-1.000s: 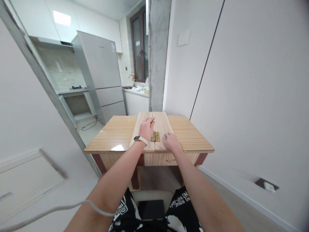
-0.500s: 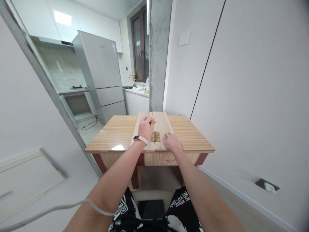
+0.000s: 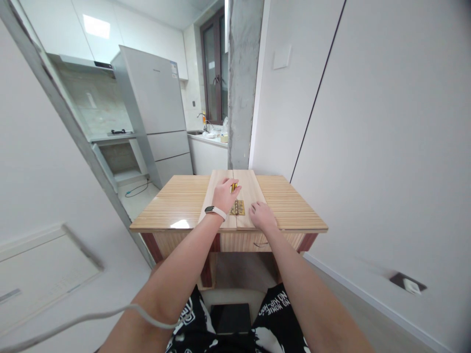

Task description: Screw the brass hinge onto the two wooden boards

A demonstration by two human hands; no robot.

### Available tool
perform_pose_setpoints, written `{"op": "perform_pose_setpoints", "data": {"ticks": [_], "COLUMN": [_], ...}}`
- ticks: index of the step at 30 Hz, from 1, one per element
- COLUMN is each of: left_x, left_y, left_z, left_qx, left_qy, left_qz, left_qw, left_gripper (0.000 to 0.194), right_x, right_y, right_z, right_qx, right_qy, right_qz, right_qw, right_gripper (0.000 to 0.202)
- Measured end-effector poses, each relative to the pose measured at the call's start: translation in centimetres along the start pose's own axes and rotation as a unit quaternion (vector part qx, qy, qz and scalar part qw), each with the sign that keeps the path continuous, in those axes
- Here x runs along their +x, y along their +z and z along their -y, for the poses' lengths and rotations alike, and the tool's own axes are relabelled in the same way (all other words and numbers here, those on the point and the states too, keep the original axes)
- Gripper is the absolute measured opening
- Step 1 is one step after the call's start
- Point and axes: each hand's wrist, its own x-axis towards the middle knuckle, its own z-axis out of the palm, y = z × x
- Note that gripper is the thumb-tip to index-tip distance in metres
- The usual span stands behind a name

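Note:
Two pale wooden boards lie side by side on the table, the left board [image 3: 218, 182] and the right board [image 3: 250, 189], with a narrow seam between them. A brass hinge [image 3: 240, 208] rests across the seam near the front. Above it, my left hand [image 3: 224, 195], with a white wristband, is closed on a small yellow and black object [image 3: 234, 187], mostly hidden by the fingers. My right hand [image 3: 261, 214] rests on the right board beside the hinge, fingers curled; what they hold, if anything, is hidden.
The wood-grain table [image 3: 294, 211] has a drawer front [image 3: 239, 242] under its near edge. Behind stand a grey fridge [image 3: 158, 93] and a kitchen counter. A white cable [image 3: 91, 316] crosses at the lower left, over my left forearm.
My left hand has shifted slightly right and turned, so more of the yellow and black object shows. My right hand has stayed in place.

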Motion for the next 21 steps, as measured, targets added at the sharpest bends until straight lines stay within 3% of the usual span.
{"op": "perform_pose_setpoints", "data": {"ticks": [13,21], "left_x": [-0.18,-0.19], "left_y": [-0.07,-0.11], "left_z": [-0.04,0.02], "left_qx": [-0.008,0.010], "left_qy": [0.007,0.004], "left_qz": [0.013,-0.010], "left_qw": [1.000,1.000], "left_gripper": [0.029,0.020], "right_x": [-0.03,0.00], "right_y": [-0.07,-0.02], "right_z": [-0.03,-0.03], "right_qx": [0.001,-0.001], "right_qy": [0.003,0.001], "right_qz": [0.008,0.003], "right_qw": [1.000,1.000], "right_gripper": [0.040,0.039]}}
